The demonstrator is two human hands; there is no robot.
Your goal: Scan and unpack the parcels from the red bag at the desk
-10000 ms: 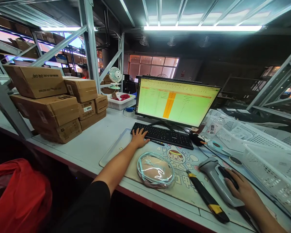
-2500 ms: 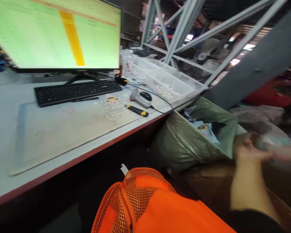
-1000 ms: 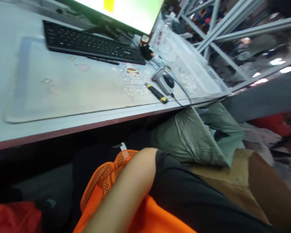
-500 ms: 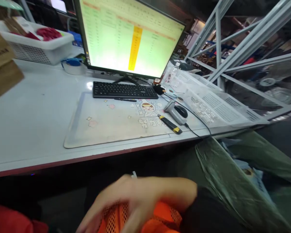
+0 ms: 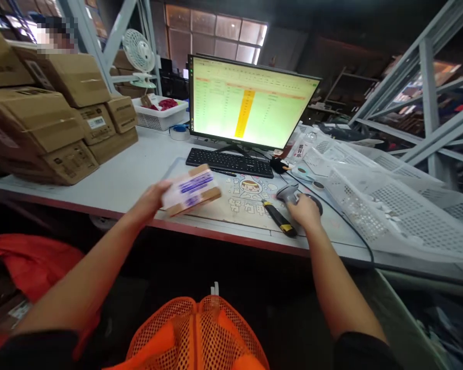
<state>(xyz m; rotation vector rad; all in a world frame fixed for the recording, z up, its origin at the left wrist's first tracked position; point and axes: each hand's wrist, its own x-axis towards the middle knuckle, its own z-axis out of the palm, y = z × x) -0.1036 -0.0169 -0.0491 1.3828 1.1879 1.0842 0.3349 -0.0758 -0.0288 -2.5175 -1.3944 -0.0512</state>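
Observation:
My left hand (image 5: pixel 151 200) holds a small cardboard box (image 5: pixel 191 190) with a white and purple label just above the front of the desk mat (image 5: pixel 235 208). My right hand (image 5: pixel 304 211) is closed on the grey barcode scanner (image 5: pixel 287 193) at the mat's right end, beside a black and yellow utility knife (image 5: pixel 280 218). A black keyboard (image 5: pixel 229 162) and a lit monitor (image 5: pixel 249 103) with a green spreadsheet stand behind the mat.
Stacked cardboard boxes (image 5: pixel 54 121) fill the desk's left side. White mesh baskets (image 5: pixel 386 200) lie on the right, with one more basket (image 5: pixel 160 113) and a tape roll (image 5: pixel 179 132) at the back. An orange mesh bag (image 5: pixel 195 336) sits at my lap; red cloth (image 5: pixel 27 262) at left.
The view swung up from below the desk. My left hand has come up holding the small labelled box, and my right hand has reached onto the scanner.

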